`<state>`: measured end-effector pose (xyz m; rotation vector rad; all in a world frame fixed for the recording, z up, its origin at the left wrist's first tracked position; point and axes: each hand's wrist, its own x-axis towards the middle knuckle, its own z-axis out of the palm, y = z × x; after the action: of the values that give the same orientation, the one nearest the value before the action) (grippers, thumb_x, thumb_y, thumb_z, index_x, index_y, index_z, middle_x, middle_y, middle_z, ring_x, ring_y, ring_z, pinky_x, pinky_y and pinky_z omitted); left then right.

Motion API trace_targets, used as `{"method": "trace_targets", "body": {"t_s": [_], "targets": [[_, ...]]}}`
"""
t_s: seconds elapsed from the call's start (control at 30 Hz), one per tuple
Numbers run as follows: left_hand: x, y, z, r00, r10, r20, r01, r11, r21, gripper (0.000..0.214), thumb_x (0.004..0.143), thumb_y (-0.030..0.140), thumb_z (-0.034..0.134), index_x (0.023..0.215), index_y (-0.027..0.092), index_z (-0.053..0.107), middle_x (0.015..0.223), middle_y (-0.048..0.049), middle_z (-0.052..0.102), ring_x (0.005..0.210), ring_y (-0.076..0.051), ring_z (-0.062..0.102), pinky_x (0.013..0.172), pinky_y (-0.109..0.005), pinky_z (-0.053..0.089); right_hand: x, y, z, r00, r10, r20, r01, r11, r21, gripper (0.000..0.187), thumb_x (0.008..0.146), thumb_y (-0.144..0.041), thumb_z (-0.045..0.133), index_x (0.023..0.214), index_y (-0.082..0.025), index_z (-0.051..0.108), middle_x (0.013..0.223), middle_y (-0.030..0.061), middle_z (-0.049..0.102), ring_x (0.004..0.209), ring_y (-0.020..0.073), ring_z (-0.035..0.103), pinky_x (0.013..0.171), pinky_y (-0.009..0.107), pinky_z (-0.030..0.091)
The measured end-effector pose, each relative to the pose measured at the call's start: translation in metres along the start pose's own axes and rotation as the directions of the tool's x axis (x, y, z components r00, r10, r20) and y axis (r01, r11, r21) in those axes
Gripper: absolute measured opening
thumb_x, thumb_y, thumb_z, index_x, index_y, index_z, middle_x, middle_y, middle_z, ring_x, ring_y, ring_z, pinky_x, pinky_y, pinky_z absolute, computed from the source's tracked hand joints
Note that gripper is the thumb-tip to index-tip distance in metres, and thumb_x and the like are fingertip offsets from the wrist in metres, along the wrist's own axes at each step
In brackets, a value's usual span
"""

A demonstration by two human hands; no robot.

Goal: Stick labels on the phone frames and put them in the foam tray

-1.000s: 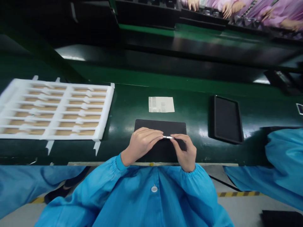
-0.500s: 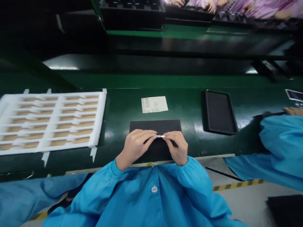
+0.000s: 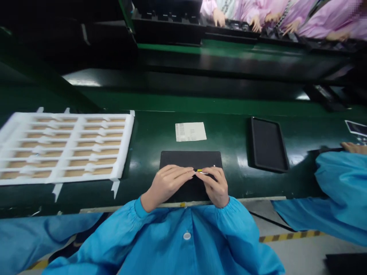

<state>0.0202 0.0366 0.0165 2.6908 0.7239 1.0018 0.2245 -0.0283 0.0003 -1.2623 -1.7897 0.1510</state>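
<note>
My left hand (image 3: 168, 183) and my right hand (image 3: 214, 185) meet over a black flat panel (image 3: 190, 159) lying at the near edge of the green belt. Both pinch a small thin strip (image 3: 200, 171) between their fingertips; it shows a yellow spot and a pale end. The fingers of both hands are closed on it. A white printed label sheet (image 3: 190, 131) lies on the belt just beyond the panel.
A white foam tray (image 3: 126, 141) with several slots of tan parts sits to the left. A black tray (image 3: 268, 144) lies to the right. A co-worker's blue sleeve (image 3: 338, 183) reaches in at far right. Across the line, people in pink sleeves (image 3: 258, 11) work.
My hands have stayed pinched together over the black panel; a yellow spot on the strip now shows between the fingertips. The view has shifted slightly.
</note>
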Motion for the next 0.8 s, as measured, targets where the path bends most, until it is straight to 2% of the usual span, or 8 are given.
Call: {"method": "trace_targets", "body": {"t_s": [0.1,0.17,0.2,0.27,0.33,0.43,0.57,0.8], "targets": [[-0.001,0.001,-0.004,0.996,0.079,0.031,-0.081,0.994,0.076,0.024,0.097,0.011,0.049,0.115,0.016,0.065,0.112,-0.0052,0.074,0.093,-0.016,0.072,0.075,-0.029,0.054,0.015,0.004,-0.011,0.994,0.104,0.019,-0.105,0.993,0.061,0.028,0.087,-0.010,0.063,0.104,-0.031,0.072,0.106,0.0048,0.067,0.100,0.0210,0.062,0.094,0.045,0.050],[0.003,-0.004,-0.003,0.995,0.067,0.077,-0.074,0.992,0.100,0.026,0.098,0.011,0.047,0.117,0.016,0.065,0.112,-0.0058,0.074,0.088,-0.015,0.072,0.069,-0.027,0.052,0.037,0.018,-0.010,0.975,0.220,0.029,-0.222,0.968,0.117,0.017,0.088,-0.018,0.064,0.102,-0.027,0.070,0.106,0.0057,0.066,0.103,0.0216,0.061,0.094,0.044,0.049],[0.006,-0.009,-0.002,0.994,0.027,0.104,-0.035,0.996,0.083,0.027,0.098,0.011,0.046,0.117,0.017,0.065,0.112,-0.0058,0.074,0.086,-0.015,0.072,0.068,-0.027,0.052,0.051,0.029,-0.004,0.961,0.272,0.052,-0.276,0.951,0.136,0.013,0.089,-0.022,0.063,0.101,-0.024,0.069,0.104,0.0062,0.066,0.102,0.0213,0.062,0.092,0.042,0.050],[0.016,-0.025,0.004,0.974,-0.130,0.184,0.139,0.990,-0.034,0.028,0.098,0.013,0.047,0.116,0.020,0.067,0.113,-0.0052,0.074,0.091,-0.016,0.072,0.075,-0.027,0.053,0.081,0.055,0.016,0.939,0.314,0.140,-0.332,0.934,0.133,0.011,0.091,-0.027,0.060,0.095,-0.021,0.068,0.098,0.0063,0.067,0.095,0.0203,0.063,0.086,0.038,0.051],[0.027,-0.049,0.010,0.918,-0.285,0.277,0.338,0.926,-0.166,0.024,0.097,0.018,0.053,0.112,0.023,0.070,0.119,-0.0055,0.071,0.106,-0.019,0.069,0.088,-0.030,0.053,0.107,0.080,0.042,0.926,0.295,0.237,-0.325,0.940,0.101,0.010,0.088,-0.026,0.061,0.085,-0.019,0.068,0.087,0.0045,0.067,0.081,0.0183,0.062,0.077,0.034,0.051],[0.043,-0.084,0.016,0.865,-0.382,0.327,0.462,0.859,-0.220,0.016,0.088,0.023,0.066,0.101,0.022,0.075,0.135,-0.0101,0.061,0.118,-0.025,0.063,0.092,-0.034,0.053,0.131,0.102,0.074,0.897,0.251,0.364,-0.285,0.958,0.043,0.010,0.083,-0.019,0.063,0.074,-0.019,0.065,0.075,0.0017,0.062,0.074,0.0172,0.058,0.075,0.032,0.049],[0.050,-0.108,0.017,0.834,-0.390,0.390,0.503,0.827,-0.250,0.015,0.081,0.020,0.073,0.094,0.022,0.078,0.135,-0.0125,0.061,0.113,-0.027,0.067,0.083,-0.029,0.055,0.131,0.104,0.088,0.876,0.246,0.415,-0.262,0.965,-0.018,0.014,0.082,-0.013,0.060,0.070,-0.020,0.061,0.075,0.0023,0.056,0.080,0.0196,0.054,0.081,0.034,0.045],[0.049,-0.113,0.024,0.800,-0.359,0.481,0.537,0.785,-0.308,0.015,0.081,0.019,0.071,0.093,0.022,0.079,0.120,-0.0089,0.070,0.125,-0.027,0.058,0.085,-0.026,0.053,0.119,0.099,0.086,0.890,0.313,0.331,-0.341,0.939,0.031,0.010,0.082,-0.019,0.061,0.073,-0.021,0.058,0.085,0.0044,0.055,0.087,0.0207,0.053,0.088,0.038,0.044]]}}
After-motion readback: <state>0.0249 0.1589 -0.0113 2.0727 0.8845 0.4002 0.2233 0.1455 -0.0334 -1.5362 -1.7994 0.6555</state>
